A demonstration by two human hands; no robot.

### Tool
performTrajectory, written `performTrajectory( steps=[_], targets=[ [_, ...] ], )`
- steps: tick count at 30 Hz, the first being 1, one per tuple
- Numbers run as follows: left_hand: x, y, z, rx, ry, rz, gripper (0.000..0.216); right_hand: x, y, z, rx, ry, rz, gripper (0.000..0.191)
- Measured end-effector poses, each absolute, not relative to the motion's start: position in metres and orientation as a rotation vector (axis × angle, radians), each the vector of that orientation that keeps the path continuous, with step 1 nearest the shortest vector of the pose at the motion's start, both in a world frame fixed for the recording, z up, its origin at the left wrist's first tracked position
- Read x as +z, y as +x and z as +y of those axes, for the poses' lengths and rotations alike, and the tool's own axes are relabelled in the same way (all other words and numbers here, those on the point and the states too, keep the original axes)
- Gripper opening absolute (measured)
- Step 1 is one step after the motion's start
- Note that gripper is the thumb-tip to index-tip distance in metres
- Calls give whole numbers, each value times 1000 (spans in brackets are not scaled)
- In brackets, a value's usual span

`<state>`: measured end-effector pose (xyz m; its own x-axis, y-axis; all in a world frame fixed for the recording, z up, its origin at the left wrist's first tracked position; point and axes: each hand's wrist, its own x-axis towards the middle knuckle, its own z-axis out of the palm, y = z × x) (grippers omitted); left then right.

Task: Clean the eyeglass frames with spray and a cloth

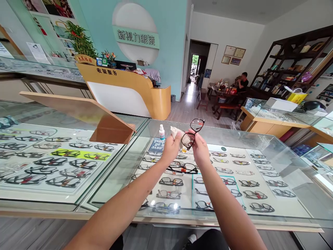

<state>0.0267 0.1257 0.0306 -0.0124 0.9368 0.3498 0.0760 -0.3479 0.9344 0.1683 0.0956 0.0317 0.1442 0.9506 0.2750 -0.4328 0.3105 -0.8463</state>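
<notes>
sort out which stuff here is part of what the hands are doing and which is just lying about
In use:
left hand holding white cloth
right hand holding dark-framed glasses
small spray bottle, likely

Lying about:
black glasses on the countertop
frames inside the glass case
tilted wooden mirror

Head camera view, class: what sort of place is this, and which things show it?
Most likely an optician's shop: glass display counters filled with rows of spectacle frames, a curved wooden service desk, and dark-rimmed glasses held over the counter.

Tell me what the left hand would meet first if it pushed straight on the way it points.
The left hand, holding a white cloth, points up and away over the glass counter. The small spray bottle stands just left of that line; beyond it the way looks free, though depth is unclear.
</notes>
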Motion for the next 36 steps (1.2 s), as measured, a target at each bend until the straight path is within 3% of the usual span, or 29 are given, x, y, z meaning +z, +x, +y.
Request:
performTrajectory(
  steps=[6,10,16,23,32,36],
  targets=[
    [34,-8,160,2005,1408,1380,50,34,176,101,1120,-667,-858,44],
    [39,-39,180,2132,1437,1685,38,34,176,101,1149,-643,-860,41],
    [37,-66,190,1698,1560,2265,37,34,178,100,1175,-606,-888,37],
    [29,-76,197,823,1761,2337,36,31,187,105,1154,-612,-907,40],
    [21,-85,206,601,1699,2329,44,32,188,108,1156,-635,-865,39],
    [27,-82,200,921,1780,2339,40,34,187,107,1165,-635,-885,42]
  ],
)
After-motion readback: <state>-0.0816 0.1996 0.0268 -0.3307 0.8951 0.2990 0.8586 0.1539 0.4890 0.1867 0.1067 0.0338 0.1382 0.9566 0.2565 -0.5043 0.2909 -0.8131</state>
